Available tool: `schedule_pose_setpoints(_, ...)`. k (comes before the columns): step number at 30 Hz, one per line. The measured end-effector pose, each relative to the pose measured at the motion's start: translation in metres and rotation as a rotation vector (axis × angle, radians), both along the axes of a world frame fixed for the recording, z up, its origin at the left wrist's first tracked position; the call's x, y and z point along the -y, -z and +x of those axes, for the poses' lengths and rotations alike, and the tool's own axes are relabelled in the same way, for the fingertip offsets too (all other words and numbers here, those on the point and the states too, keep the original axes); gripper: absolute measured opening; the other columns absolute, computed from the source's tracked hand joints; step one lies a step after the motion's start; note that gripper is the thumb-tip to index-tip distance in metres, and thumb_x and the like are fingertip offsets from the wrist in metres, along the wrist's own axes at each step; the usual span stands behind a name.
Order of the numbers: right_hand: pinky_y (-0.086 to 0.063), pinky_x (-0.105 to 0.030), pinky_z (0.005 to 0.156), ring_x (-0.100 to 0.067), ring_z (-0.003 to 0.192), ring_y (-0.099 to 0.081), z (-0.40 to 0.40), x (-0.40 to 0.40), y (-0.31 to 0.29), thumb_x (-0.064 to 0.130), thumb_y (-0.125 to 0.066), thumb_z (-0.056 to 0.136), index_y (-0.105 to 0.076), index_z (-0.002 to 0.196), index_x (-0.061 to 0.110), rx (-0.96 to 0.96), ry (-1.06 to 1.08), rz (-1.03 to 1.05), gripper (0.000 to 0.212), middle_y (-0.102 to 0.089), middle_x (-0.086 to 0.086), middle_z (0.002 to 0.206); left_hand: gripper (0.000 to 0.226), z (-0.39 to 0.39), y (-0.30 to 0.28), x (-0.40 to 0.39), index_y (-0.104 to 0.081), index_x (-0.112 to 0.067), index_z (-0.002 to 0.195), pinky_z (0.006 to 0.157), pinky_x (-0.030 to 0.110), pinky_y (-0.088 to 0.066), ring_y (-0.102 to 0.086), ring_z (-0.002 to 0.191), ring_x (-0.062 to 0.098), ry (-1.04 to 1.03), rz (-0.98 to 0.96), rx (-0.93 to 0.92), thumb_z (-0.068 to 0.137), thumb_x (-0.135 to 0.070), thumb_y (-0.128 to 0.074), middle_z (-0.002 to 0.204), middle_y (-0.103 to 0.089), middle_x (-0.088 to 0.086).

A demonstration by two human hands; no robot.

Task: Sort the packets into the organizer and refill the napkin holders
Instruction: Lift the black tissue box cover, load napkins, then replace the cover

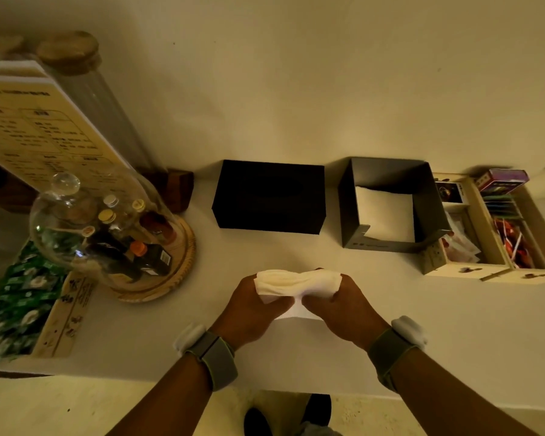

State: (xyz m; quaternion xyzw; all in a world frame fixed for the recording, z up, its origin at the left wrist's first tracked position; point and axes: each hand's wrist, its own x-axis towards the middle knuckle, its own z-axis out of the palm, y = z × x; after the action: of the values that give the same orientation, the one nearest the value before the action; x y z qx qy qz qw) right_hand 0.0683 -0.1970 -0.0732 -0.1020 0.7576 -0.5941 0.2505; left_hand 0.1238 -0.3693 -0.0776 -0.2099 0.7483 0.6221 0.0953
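My left hand [255, 305] and my right hand [339, 302] together grip a stack of white napkins [296, 283] above the front middle of the white counter [453, 325]. The stack bends in the middle. Behind it stands an open grey napkin holder [348, 202] with white napkins [384, 214] inside. To its left sits a closed black box [269, 196]. At the right, a wooden organizer [463, 272] holds sorted packets [513, 243] in red, green and white.
A glass dome [85, 228] over small bottles stands on a wooden base at the left. Behind it are a menu board [35, 127] and a tall ribbed jar [107, 114]. Green packets [16, 297] fill a tray at the far left. The wall runs close behind.
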Motion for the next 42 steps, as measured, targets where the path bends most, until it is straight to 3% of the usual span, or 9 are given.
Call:
schedule_pose_setpoints(3,-0.055,-0.019,0.072,-0.009,0.09,-0.064,-0.002,-0.022,-0.004,0.012,-0.07,0.08,-0.056,0.101,0.038,0.059,0.085,-0.002,0.036,-0.065,0.011,0.099,0.033,-0.01,-0.007,-0.019,-0.059,-0.029,0.111,0.089,0.031,-0.052,-0.062,0.104,0.017,0.045,0.076,-0.017,0.083,-0.016,-0.07,0.113,-0.066,0.001)
schedule_pose_setpoints(7,-0.055,-0.018,0.061,-0.009,0.09,-0.067,-0.007,-0.068,-0.012,0.022,-0.073,0.077,-0.059,0.099,0.042,0.107,0.183,0.026,0.033,-0.069,0.014,0.097,0.029,-0.025,-0.016,-0.052,-0.057,-0.04,0.102,0.081,0.03,-0.055,-0.064,0.099,0.013,0.148,0.119,-0.017,0.084,-0.019,-0.068,0.106,-0.067,-0.008)
schedule_pose_setpoints(12,-0.055,-0.028,0.074,-0.012,0.091,-0.066,-0.009,-0.127,-0.015,0.017,-0.067,0.083,-0.06,0.098,0.038,0.174,0.285,0.122,0.027,-0.069,0.01,0.1,0.027,-0.041,-0.011,-0.103,-0.056,-0.04,0.093,0.072,0.021,-0.051,-0.062,0.09,0.003,0.236,0.066,0.066,0.081,-0.019,-0.069,0.098,-0.066,-0.013)
schedule_pose_setpoints(17,-0.052,-0.026,0.072,-0.011,0.089,-0.064,-0.003,-0.188,-0.01,0.013,-0.065,0.084,-0.062,0.104,0.03,0.23,0.359,0.23,0.026,-0.068,0.01,0.097,0.025,-0.052,-0.004,-0.155,-0.062,-0.032,0.09,0.084,0.042,-0.057,-0.068,0.087,0.014,0.282,-0.016,0.158,0.073,-0.015,-0.07,0.095,-0.072,-0.004)
schedule_pose_setpoints(21,-0.054,-0.034,0.081,-0.014,0.088,-0.065,-0.012,-0.213,-0.002,0.021,-0.069,0.081,-0.058,0.103,0.029,0.2,0.338,0.375,0.026,-0.066,0.007,0.098,0.021,-0.062,0.001,-0.177,-0.065,-0.03,0.084,0.081,0.044,-0.058,-0.07,0.083,0.015,0.281,-0.088,0.164,0.072,-0.015,-0.073,0.089,-0.074,-0.002)
schedule_pose_setpoints(25,-0.05,-0.029,0.08,-0.012,0.086,-0.06,-0.025,-0.222,0.005,0.03,-0.07,0.08,-0.058,0.108,0.025,0.126,0.303,0.548,0.03,-0.062,0.007,0.098,0.02,-0.072,0.004,-0.186,-0.064,-0.029,0.081,0.079,0.043,-0.059,-0.069,0.081,0.015,0.24,-0.203,0.169,0.07,-0.019,-0.077,0.087,-0.073,-0.002)
schedule_pose_setpoints(29,-0.04,-0.017,0.06,-0.008,0.072,-0.054,-0.031,-0.223,0.007,0.029,-0.072,0.078,-0.05,0.098,0.028,0.031,0.318,0.655,0.03,-0.055,0.01,0.082,0.032,-0.073,0.002,-0.192,-0.058,-0.026,0.092,0.079,0.039,-0.058,-0.067,0.083,0.016,0.251,-0.343,0.152,0.068,-0.028,-0.08,0.088,-0.07,-0.004)
schedule_pose_setpoints(34,-0.043,-0.026,0.069,-0.01,0.075,-0.05,-0.026,-0.219,0.0,0.03,-0.073,0.077,-0.045,0.093,0.026,-0.048,0.342,0.73,0.033,-0.05,0.009,0.084,0.048,-0.069,-0.002,-0.191,-0.046,-0.024,0.109,0.072,0.027,-0.049,-0.063,0.084,0.016,0.305,-0.493,0.107,0.073,-0.04,-0.075,0.093,-0.067,0.0)
schedule_pose_setpoints(42,-0.044,-0.018,0.068,-0.003,0.075,-0.054,-0.012,-0.145,-0.021,0.039,-0.069,0.079,-0.051,0.093,0.039,-0.252,0.182,0.522,0.022,-0.054,0.019,0.084,0.044,-0.051,-0.013,-0.109,-0.049,-0.025,0.125,0.08,0.03,-0.052,-0.059,0.089,0.013,0.091,-0.422,0.061,0.086,-0.037,-0.065,0.099,-0.061,-0.002)
